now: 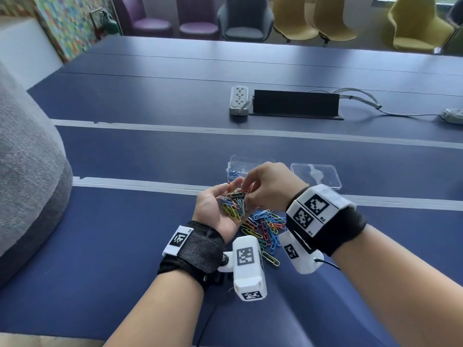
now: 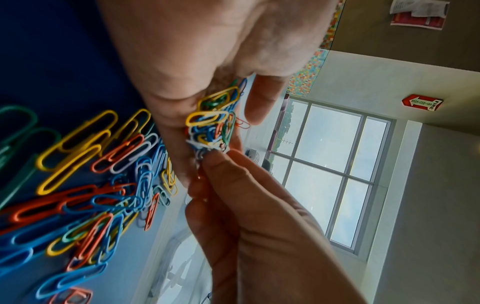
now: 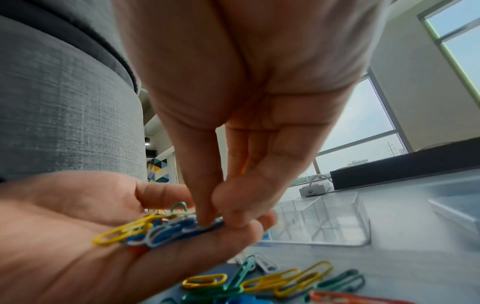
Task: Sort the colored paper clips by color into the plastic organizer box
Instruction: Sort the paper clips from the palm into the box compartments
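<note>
Palm-up left hand (image 1: 215,209), fingers relaxed, paper clips (image 1: 234,204) heaped on it, right hand (image 1: 270,186) thumb and forefinger pinching the heap's far end

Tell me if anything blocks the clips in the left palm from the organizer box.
Nothing visible does. The organizer box stands open just beyond the left hand, lid off to its right; the right hand pinches at the clips.

- Paper clips (image 1: 265,229): too many for me to count, in one heap on the tabletop (image 1: 125,246) and one handful (image 1: 234,204) in my left hand (image 1: 213,211).
- One clear organizer box (image 1: 244,162).
- One clear lid (image 1: 323,179).
- Two white power strips (image 1: 239,100) (image 1: 452,115).
- Two purple chairs (image 1: 150,23) (image 1: 198,23), one grey chair (image 1: 244,23).
</note>
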A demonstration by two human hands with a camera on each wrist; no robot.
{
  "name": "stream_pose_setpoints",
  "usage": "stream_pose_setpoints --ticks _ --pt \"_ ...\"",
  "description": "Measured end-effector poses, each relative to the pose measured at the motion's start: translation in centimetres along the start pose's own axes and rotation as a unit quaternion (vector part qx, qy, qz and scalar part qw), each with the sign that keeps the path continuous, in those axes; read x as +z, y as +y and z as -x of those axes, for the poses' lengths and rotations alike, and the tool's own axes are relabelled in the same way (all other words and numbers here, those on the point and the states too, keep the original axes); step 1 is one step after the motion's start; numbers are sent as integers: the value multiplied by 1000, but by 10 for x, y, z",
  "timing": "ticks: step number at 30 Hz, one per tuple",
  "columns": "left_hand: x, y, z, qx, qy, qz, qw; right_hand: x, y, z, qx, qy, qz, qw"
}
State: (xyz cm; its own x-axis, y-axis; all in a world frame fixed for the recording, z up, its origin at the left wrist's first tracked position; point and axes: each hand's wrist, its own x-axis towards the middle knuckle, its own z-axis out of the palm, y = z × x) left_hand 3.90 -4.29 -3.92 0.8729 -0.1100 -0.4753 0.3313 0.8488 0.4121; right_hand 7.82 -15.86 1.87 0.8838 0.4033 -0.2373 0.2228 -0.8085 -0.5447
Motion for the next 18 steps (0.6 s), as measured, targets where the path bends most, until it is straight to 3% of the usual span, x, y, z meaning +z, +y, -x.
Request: stream_pose_setpoints --ticks 6,13,18 --pt "2 -2 1 0 -16 5 1000 3 2 -1 31 16 -77 996" --pt "4 -5 0 -3 -12 12 1000 3 3 0 52 30 -73 996" --pt "1 -4 -2 -2 -18 20 1000 0 4 0 63 19 -153 986"
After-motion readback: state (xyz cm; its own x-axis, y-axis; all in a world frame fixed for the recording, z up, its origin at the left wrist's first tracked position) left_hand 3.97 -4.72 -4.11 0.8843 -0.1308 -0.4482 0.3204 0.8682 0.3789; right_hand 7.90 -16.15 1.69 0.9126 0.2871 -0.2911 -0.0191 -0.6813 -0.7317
